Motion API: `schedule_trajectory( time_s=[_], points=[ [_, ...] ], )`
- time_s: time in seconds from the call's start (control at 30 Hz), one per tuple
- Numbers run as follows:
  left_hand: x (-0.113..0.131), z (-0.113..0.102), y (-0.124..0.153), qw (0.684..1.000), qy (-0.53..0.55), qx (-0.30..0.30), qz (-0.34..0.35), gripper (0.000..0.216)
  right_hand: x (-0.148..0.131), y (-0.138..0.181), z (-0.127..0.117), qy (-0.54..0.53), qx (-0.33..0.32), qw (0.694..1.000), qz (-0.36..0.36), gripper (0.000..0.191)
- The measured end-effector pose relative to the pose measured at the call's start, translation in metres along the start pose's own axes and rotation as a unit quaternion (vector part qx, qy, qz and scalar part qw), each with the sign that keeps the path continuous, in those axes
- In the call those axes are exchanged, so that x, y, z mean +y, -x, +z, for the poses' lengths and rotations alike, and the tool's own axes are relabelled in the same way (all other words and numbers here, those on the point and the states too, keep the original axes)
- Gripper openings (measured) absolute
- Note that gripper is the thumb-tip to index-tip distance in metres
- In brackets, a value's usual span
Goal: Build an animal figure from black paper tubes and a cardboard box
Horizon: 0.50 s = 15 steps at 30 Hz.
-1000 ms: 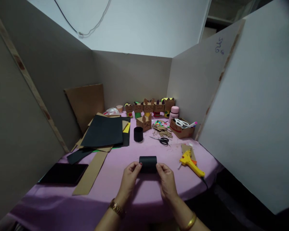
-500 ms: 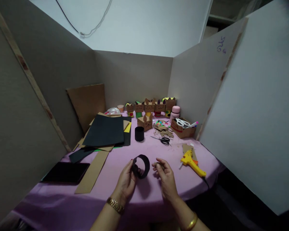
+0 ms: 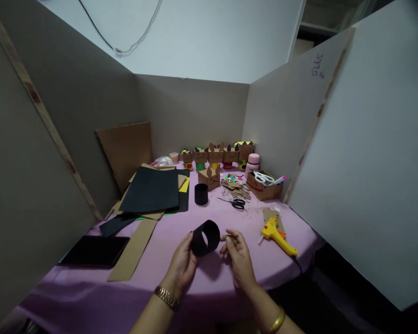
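My left hand [image 3: 183,265] is closed on a black paper tube [image 3: 198,240], gripping its left side over the front of the table. The tube's open end faces right, toward my right hand [image 3: 242,260]. That hand hovers beside the tube with curled fingers and the thumb drawn in. Something small and brownish shows between its thumb and fingers, too small to name. Farther back stands a second black tube [image 3: 201,195], in front of a cardboard box with ears and a drawn face [image 3: 209,177].
A yellow glue gun [image 3: 278,236] lies at right, and black-handled scissors [image 3: 238,203] lie behind. Black sheets [image 3: 151,188], a cardboard strip [image 3: 134,250] and a dark tablet [image 3: 94,251] cover the left. A cardboard box with white scissors [image 3: 261,189] stands back right, by a pink bottle [image 3: 252,162].
The tube in my left hand has turned, so more of its outer wall shows and its opening faces more to the right. My right hand has barely moved.
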<state>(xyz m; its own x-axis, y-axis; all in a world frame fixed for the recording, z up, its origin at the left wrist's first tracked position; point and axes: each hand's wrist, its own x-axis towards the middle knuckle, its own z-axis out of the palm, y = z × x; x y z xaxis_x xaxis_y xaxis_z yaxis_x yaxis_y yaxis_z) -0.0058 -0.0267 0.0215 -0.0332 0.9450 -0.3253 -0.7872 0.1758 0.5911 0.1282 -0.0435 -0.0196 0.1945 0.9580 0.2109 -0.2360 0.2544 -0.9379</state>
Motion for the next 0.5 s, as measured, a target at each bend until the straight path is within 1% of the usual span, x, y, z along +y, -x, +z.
schedule_trajectory(
  time_s=[0.1, 0.17, 0.27, 0.37, 0.43, 0.5],
  points=[
    [0.001, 0.000, -0.001, 1.000, 0.020, 0.005, -0.012, 0.007, -0.005, -0.005, 0.001, 0.040, -0.024, 0.999, -0.013, 0.027],
    [0.002, -0.001, -0.003, 0.999, 0.039, 0.005, -0.022, 0.008, -0.012, -0.018, 0.003, 0.083, -0.040, 0.995, -0.035, 0.026],
    [0.004, -0.005, -0.006, 0.997, 0.067, 0.005, -0.037, 0.012, -0.026, -0.057, 0.017, 0.158, -0.063, 0.981, -0.091, 0.024],
    [0.005, -0.008, -0.008, 0.995, 0.086, -0.001, -0.051, 0.016, -0.035, -0.106, 0.041, 0.235, -0.093, 0.955, -0.155, 0.026],
    [0.006, -0.009, -0.009, 0.994, 0.093, -0.006, -0.059, 0.018, -0.033, -0.135, 0.058, 0.279, -0.111, 0.935, -0.188, 0.025],
    [0.006, -0.011, -0.008, 0.994, 0.095, -0.009, -0.061, 0.021, -0.026, -0.154, 0.070, 0.317, -0.122, 0.917, -0.208, 0.027]
  ],
)
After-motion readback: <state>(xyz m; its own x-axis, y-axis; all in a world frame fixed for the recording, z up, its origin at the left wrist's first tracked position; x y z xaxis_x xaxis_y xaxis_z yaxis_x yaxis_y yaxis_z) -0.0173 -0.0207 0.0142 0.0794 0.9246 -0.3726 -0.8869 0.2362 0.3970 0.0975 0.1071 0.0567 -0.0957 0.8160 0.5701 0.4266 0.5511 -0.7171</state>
